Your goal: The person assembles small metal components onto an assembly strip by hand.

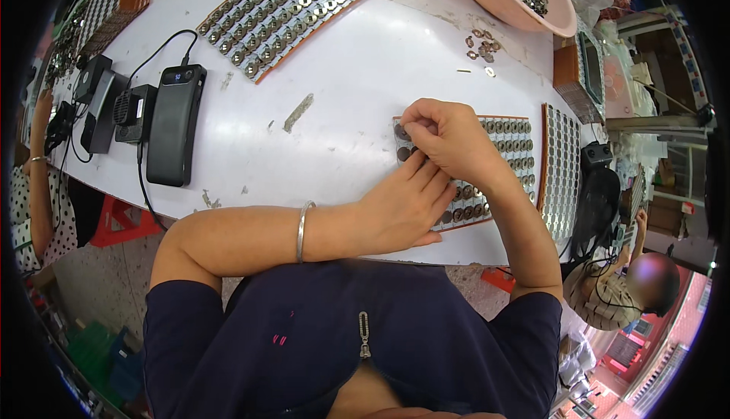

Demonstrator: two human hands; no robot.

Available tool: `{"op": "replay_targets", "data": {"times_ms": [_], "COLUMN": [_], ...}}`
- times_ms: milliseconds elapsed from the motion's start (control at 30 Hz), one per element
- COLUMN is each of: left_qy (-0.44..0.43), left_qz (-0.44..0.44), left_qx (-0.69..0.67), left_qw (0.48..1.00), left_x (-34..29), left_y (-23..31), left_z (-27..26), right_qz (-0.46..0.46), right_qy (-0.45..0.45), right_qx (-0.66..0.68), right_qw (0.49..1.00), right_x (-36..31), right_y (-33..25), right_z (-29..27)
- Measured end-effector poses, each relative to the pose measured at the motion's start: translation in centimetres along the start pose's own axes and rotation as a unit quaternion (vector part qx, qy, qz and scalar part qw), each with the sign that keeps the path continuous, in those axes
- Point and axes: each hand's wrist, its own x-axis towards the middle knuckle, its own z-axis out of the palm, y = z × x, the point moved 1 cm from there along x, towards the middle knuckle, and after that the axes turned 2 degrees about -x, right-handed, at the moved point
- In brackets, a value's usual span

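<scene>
A board with an orange edge and rows of round dark metal discs lies at the table's near right side. Over its upper left corner my right hand is closed, thumb and forefinger pinched together. Whatever sits between those fingertips is too small to make out. Beside them shows a dark disc in the corner. My left hand, with a silver bangle on the wrist, lies across the board's left part, fingers stretched out and reaching under the right hand. Both hands hide many of the discs.
Loose metal pieces lie near a pink basin full of such pieces. A large filled board lies at the back, another at the right. A black power bank with cables stands left. Other people sit at both sides.
</scene>
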Motion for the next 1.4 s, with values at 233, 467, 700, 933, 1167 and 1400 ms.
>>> {"op": "replay_targets", "data": {"times_ms": [233,467,700,933,1167,1400], "left_qy": [0.009,0.008,-0.016,-0.033,-0.049,-0.005], "left_qz": [-0.004,-0.001,-0.013,-0.024,-0.017,-0.013], "left_qx": [0.006,0.011,0.041,0.008,-0.003,0.028], "left_qw": [1.000,1.000,0.999,0.999,0.999,1.000], "left_x": [-0.1,0.0,-0.4,-0.5,-0.5,-0.4], "left_y": [0.1,0.1,0.3,0.3,0.2,-0.1], "left_z": [0.6,0.4,1.1,1.4,1.5,0.1], "right_qz": [-0.088,-0.049,-0.114,-0.150,-0.154,-0.112], "right_qy": [0.060,0.116,0.172,0.181,0.185,0.258], "right_qx": [-0.100,-0.117,-0.119,-0.153,-0.138,-0.088], "right_qw": [0.989,0.985,0.971,0.960,0.961,0.956], "right_x": [-0.1,-0.3,-1.6,-1.4,-1.1,0.4], "right_y": [0.5,0.3,1.4,1.3,1.9,4.4], "right_z": [1.0,1.6,2.5,2.8,2.8,-1.5]}}
